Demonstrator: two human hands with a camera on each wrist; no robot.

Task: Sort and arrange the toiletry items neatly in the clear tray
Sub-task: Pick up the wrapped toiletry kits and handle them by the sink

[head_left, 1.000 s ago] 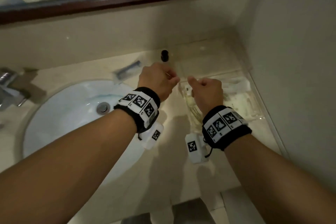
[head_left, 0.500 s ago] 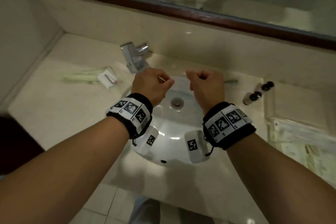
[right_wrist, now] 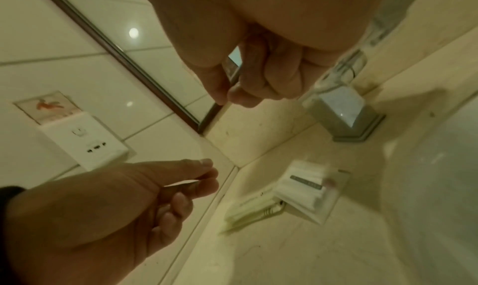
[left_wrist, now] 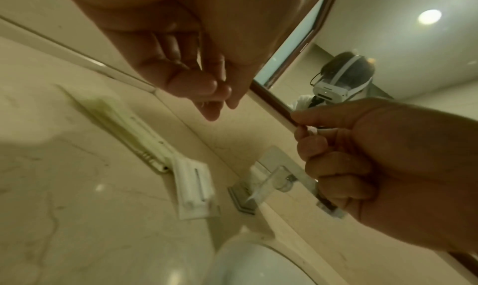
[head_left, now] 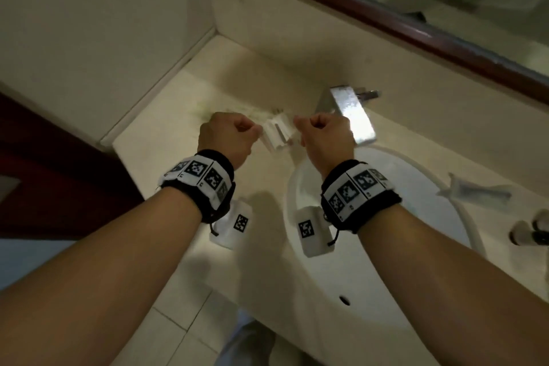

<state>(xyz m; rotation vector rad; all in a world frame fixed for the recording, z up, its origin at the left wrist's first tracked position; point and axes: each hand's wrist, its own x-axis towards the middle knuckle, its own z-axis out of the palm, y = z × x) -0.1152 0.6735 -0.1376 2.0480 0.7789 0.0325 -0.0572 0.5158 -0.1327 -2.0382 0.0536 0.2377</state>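
My left hand and right hand hover side by side over the counter left of the sink. Both have the fingers curled in and the thumb against the forefinger. Nothing plainly shows in either grip in the left wrist view or the right wrist view. Below and between them a white sachet lies flat on the counter. A long pale-green packet lies beside it towards the corner. The clear tray is outside every view.
A chrome faucet stands just right of my right hand, with the white basin below it. A clear-wrapped item and small dark-capped bottles lie at the right. The wall and the mirror frame close in the corner.
The view and both hands have swung left, from the clear tray across the basin to the left counter. Both hands stayed curled throughout.
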